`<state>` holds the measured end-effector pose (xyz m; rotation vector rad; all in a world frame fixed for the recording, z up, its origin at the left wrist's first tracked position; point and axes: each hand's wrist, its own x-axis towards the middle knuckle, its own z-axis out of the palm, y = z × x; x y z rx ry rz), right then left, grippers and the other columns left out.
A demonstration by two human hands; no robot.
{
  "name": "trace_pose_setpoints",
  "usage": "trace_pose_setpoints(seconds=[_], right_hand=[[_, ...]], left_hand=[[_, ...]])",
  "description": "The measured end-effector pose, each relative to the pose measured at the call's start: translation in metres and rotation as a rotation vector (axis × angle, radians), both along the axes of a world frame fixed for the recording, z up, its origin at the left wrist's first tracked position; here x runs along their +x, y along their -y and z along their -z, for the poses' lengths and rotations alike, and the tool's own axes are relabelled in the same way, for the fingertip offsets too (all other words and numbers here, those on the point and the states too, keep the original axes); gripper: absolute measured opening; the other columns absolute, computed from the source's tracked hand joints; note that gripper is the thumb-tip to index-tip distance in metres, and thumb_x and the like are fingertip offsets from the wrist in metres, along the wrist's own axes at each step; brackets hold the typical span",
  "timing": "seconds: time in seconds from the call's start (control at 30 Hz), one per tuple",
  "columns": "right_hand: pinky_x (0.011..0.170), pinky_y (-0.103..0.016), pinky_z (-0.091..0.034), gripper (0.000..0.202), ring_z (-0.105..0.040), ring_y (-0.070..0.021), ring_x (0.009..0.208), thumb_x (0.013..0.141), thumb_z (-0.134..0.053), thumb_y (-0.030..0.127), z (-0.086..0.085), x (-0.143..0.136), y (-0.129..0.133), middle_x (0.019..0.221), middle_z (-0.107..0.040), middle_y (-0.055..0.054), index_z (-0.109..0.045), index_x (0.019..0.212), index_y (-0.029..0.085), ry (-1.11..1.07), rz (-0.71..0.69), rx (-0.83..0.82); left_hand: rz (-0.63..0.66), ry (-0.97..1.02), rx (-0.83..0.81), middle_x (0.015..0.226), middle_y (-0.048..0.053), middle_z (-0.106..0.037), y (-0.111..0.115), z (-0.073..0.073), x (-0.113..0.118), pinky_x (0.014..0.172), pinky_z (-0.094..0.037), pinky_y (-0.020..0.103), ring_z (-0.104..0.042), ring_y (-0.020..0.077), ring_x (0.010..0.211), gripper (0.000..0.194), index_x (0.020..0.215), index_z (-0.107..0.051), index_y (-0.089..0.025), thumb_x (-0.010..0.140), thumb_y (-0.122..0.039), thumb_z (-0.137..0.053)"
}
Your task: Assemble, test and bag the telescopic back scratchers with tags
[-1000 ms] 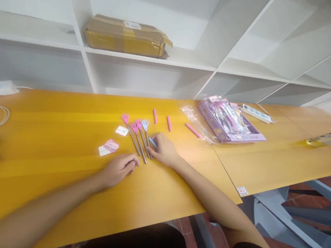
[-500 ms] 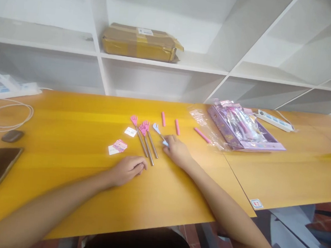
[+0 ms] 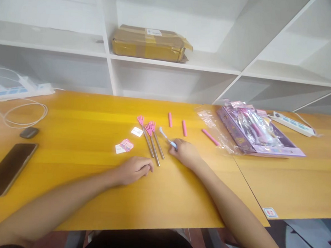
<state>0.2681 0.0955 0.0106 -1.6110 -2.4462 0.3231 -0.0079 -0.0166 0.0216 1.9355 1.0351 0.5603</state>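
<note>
My right hand (image 3: 185, 153) is closed around a light blue back scratcher (image 3: 173, 144), gripping its handle end. The scratcher's head points up and left, seen nearly edge-on. To its left lie three back scratchers with pink hand-shaped heads (image 3: 148, 129) and bare metal rods (image 3: 155, 150), side by side. My left hand (image 3: 135, 170) rests on the table below those rods, fingers curled in with nothing visible in them. Pink tubes (image 3: 170, 119) lie beyond my right hand, apart from one another. Left of the rods are a white card (image 3: 137, 131) and a pink card (image 3: 126, 145).
A purple box (image 3: 278, 150) with plastic-wrapped items stands at the right, a clear bag (image 3: 224, 138) beside it. Power strips (image 3: 293, 124) lie along the back. A phone (image 3: 7, 170), a dark small case (image 3: 29, 132) and white cable are left. A taped carton (image 3: 150, 44) sits on the shelf.
The blue back scratcher has turned in my right hand, so its head shows edge-on and more of the blue handle is visible. My left hand stays put. The whole view has shifted slightly.
</note>
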Motion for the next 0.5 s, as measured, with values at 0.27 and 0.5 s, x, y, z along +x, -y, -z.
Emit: trace_pose_setpoints(seconds=[0.27, 0.5], right_hand=[[0.063, -0.027, -0.040, 0.036, -0.048, -0.0142, 0.062, 0.105, -0.048, 0.042, -0.043, -0.009, 0.013, 0.067, -0.050, 0.003, -0.046, 0.074, 0.023, -0.418, -0.062, -0.191], [0.055, -0.026, -0.039, 0.054, -0.043, -0.0128, 0.061, 0.097, -0.059, 0.075, -0.054, -0.076, 0.073, 0.069, -0.046, 0.004, -0.052, 0.080, 0.024, -1.243, 0.011, -0.409]], left_hand=[[0.002, -0.016, -0.004, 0.083, 0.000, -0.068, -0.002, -0.003, -0.003, 0.078, -0.045, 0.030, -0.064, 0.0174, 0.079, 0.026, 0.102, -0.069, -0.022, 0.108, -0.026, -0.043], [0.036, 0.334, -0.329, 0.102, 0.004, -0.068, 0.008, 0.004, 0.005, 0.077, -0.052, 0.031, -0.064, 0.0159, 0.081, 0.023, 0.113, -0.063, -0.021, 0.099, -0.037, -0.070]])
